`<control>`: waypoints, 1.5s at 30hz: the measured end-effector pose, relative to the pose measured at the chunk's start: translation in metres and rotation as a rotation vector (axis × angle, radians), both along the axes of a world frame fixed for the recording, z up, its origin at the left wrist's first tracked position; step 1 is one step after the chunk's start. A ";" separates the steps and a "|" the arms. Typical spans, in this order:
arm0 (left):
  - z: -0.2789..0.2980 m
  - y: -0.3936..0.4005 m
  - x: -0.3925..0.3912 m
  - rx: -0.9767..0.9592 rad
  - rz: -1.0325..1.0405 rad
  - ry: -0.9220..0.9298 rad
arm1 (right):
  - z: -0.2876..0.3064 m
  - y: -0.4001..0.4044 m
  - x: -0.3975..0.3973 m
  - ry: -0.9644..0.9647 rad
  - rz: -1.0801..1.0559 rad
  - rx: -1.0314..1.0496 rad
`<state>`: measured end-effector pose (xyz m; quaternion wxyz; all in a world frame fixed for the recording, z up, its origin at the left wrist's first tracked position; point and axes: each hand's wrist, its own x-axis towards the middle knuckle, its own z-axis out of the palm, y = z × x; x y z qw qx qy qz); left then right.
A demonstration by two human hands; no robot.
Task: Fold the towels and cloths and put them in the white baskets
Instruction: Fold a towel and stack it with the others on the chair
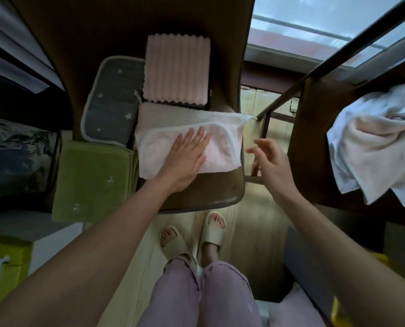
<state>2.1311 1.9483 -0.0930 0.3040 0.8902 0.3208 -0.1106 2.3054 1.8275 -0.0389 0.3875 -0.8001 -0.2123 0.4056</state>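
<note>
Fig.: left hand (189, 155) flat, pressing white towel (222, 147) on chair seat (204, 192); right hand (271, 162) open, empty, beside seat. Risk: overhanging corner slips, fold undone.

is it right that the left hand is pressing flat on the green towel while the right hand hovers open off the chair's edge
Not quite. The head view shows the left hand pressing flat on the pale pink towel lying on the chair seat, not the green towel, which sits folded beside it, untouched. The rest holds: the right hand hovers open off the chair's edge.
</note>
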 end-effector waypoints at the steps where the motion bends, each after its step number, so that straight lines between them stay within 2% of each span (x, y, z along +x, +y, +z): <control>1: 0.000 -0.001 0.000 0.001 -0.003 0.005 | -0.002 -0.005 -0.001 0.022 0.038 -0.010; 5: 0.000 0.000 0.000 -0.006 -0.007 0.000 | -0.011 -0.010 -0.015 0.061 0.211 0.009; 7: 0.001 -0.001 0.000 -0.013 -0.016 -0.011 | -0.016 -0.010 -0.025 0.109 0.209 0.018; 9: 0.000 0.002 -0.001 -0.014 -0.041 -0.008 | -0.018 -0.008 -0.028 0.075 0.141 0.009; 13: -0.007 0.013 -0.005 -0.007 -0.133 0.030 | -0.032 0.003 -0.020 -0.196 0.015 -0.142; 16: -0.011 0.015 -0.003 0.026 -0.171 0.049 | -0.039 0.014 -0.019 -0.292 -0.013 -0.245; 17: -0.010 0.016 -0.002 0.031 -0.165 0.045 | -0.038 0.018 -0.022 -0.402 -0.007 -0.226; 19: -0.002 0.015 0.001 -0.009 -0.144 0.004 | -0.034 0.024 -0.035 -0.741 0.095 -0.091; 21: 0.009 0.014 -0.002 -0.124 -0.068 -0.113 | -0.038 0.029 -0.053 -0.895 0.330 0.086; 23: 0.020 0.011 -0.013 -0.143 0.117 -0.294 | -0.051 0.039 -0.064 -0.838 0.561 0.150; 26: 0.029 -0.005 -0.043 0.066 0.602 -0.515 | -0.075 0.049 -0.061 -0.838 0.749 -0.034; 27: 0.030 -0.013 -0.055 0.066 0.787 -0.538 | -0.080 0.050 -0.059 -0.863 0.780 -0.082; 29: 0.028 -0.027 -0.074 -0.074 1.065 -0.509 | -0.086 0.047 -0.060 -0.887 0.805 -0.129; 30: 0.026 -0.030 -0.080 -0.153 1.124 -0.479 | -0.087 0.047 -0.062 -0.894 0.811 -0.144; 34: 0.022 -0.028 -0.084 -0.378 1.070 -0.318 | -0.085 0.054 -0.068 -0.894 0.817 -0.184; 36: 0.022 -0.024 -0.081 -0.403 0.999 -0.207 | -0.082 0.055 -0.068 -0.892 0.824 -0.187; 42: 0.013 0.002 -0.085 -0.011 0.910 0.038 | -0.075 0.056 -0.065 -0.822 0.859 -0.166; 45: 0.023 0.004 -0.078 0.122 0.905 -0.024 | -0.067 0.060 -0.066 -0.702 0.829 -0.098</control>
